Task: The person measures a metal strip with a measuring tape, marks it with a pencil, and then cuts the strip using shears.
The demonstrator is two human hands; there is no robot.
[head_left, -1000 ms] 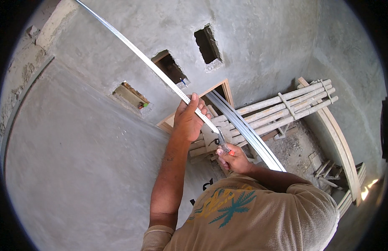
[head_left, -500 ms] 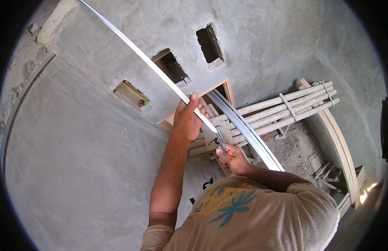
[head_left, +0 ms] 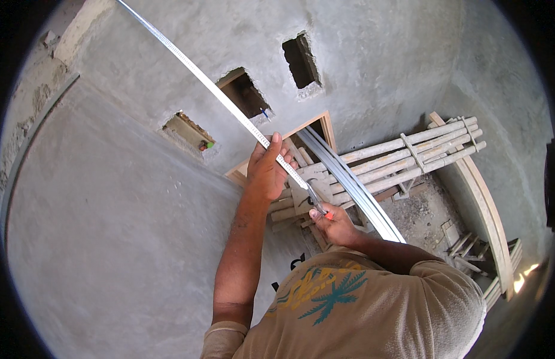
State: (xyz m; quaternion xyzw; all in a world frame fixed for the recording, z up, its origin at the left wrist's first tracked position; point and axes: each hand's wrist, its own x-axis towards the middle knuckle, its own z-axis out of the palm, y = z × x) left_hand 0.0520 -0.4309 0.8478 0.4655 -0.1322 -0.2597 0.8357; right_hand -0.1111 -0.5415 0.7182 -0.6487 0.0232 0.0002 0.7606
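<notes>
A long, narrow silvery metal strip with rows of small holes (head_left: 200, 75) slants from the upper left down to the middle of the view. My left hand (head_left: 267, 170) is closed around it near its lower end, with the thumb lying along the top. At that end are the jaws of a pair of metal snips with red on the handle (head_left: 314, 197); whether the jaws bite into the strip is too small to tell. My right hand (head_left: 337, 227) grips the snips' handles, its fingers mostly hidden under the palm.
Behind my right forearm, several shiny metal channels (head_left: 355, 185) lean through a wooden frame (head_left: 327, 131). A rack of whitish poles (head_left: 403, 146) spans beyond them. Rough openings (head_left: 301, 63) pierce the grey wall. Long wooden boards (head_left: 487, 209) stand at the right, above rubble-strewn floor (head_left: 418, 209).
My right hand and the snips have shifted slightly, and the right fingers that showed below the handles are now more tucked in. My left hand stays on the strip, almost unmoved.
</notes>
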